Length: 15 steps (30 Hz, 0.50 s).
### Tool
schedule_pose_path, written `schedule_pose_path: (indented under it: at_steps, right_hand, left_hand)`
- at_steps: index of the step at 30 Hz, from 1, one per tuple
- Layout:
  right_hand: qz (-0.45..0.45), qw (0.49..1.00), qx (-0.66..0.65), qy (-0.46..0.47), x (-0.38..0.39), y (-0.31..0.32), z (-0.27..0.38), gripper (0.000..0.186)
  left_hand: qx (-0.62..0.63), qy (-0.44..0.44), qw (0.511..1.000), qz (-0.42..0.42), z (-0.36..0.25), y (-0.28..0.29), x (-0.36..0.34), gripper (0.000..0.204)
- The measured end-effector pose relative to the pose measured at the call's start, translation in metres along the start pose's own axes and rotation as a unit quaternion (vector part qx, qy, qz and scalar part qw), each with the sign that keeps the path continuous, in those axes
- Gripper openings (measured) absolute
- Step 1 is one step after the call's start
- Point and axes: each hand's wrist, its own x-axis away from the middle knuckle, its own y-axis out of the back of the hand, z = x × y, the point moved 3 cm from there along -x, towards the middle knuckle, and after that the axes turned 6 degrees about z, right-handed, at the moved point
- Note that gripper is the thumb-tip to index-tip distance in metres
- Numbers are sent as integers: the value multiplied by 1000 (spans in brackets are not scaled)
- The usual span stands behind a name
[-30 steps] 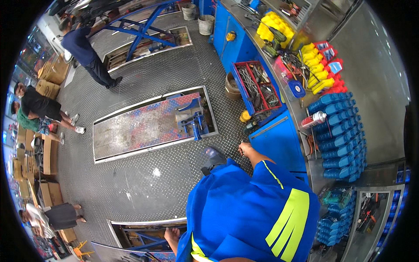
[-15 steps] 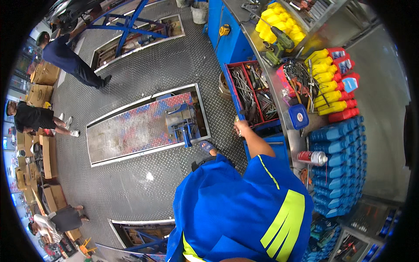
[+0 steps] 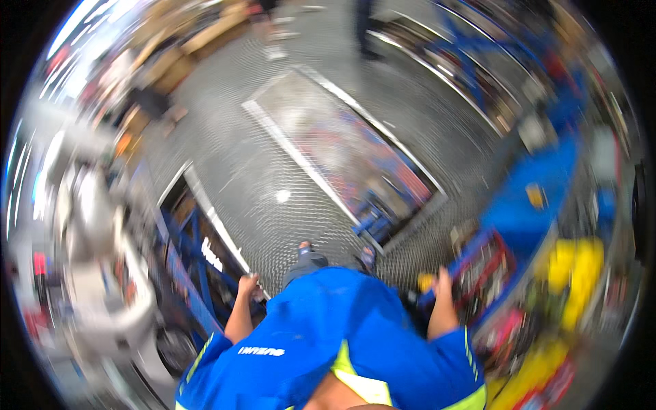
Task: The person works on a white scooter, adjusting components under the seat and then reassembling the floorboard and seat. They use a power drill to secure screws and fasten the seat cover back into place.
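My left hand (image 3: 250,287) hangs low at the left, beside the near corner of a framed floor pit (image 3: 212,205). Its fingers look curled, but motion smears them. On the right, my right hand (image 3: 443,283) is at the near end of an open tool drawer (image 3: 482,270) with red compartments and a blue front. A small yellow thing (image 3: 425,283) shows beside the fingers; blur hides whether I hold it.
A framed lift platform (image 3: 355,150) lies in the metal floor ahead. A blue cabinet (image 3: 529,184) and yellow bottles (image 3: 577,273) line the right. A light-coloured scooter (image 3: 102,273) stands left. People stand farther off, blurred.
My view has swung round to the left, smearing everything. The drawer now lies to my right, and my left hand has come into view. My right hand remains near the drawer.
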Motion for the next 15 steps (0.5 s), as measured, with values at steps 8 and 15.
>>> schedule_pose_path:
  at_steps: [8, 15]
  right_hand:
    - [95, 928, 316, -174, -121, -134, -143, 49]
    - [65, 828, 555, -55, -57, -315, -108, 30]
  left_hand:
    - [131, 16, 984, -121, 18, -31, -4, 55]
    - [199, 230, 940, -158, 191, -28, -27, 41]
